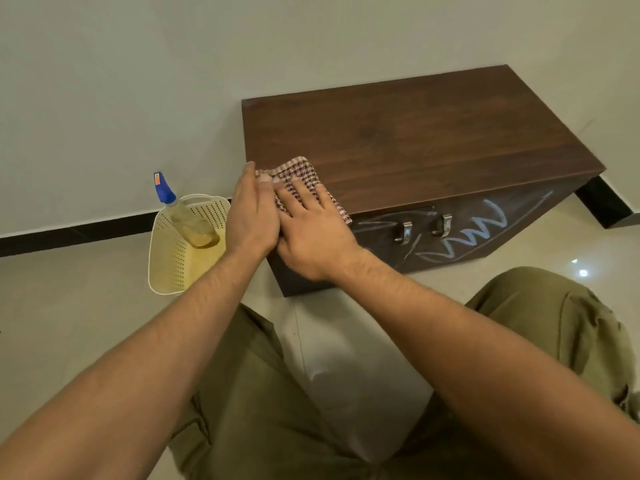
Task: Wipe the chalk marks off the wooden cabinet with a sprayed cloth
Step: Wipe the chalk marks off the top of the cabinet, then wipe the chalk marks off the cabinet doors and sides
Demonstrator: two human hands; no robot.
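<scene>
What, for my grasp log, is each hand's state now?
Left hand: open, touching the edge of the cloth.
Right hand: open, pressing flat on the cloth.

The pale tiled floor [69, 306] is carrying 1 wooden cabinet [415, 133] against the wall and 1 cream perforated basket [166, 258] just beside it; a checked cloth [298, 168] is lying on the cabinet's top.

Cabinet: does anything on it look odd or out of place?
Yes. Pale chalk scribbles cover the front of the cabinet, around the two handles, odd on dark wood. The top shows none. The cloth lies on the top, away from them.
</scene>
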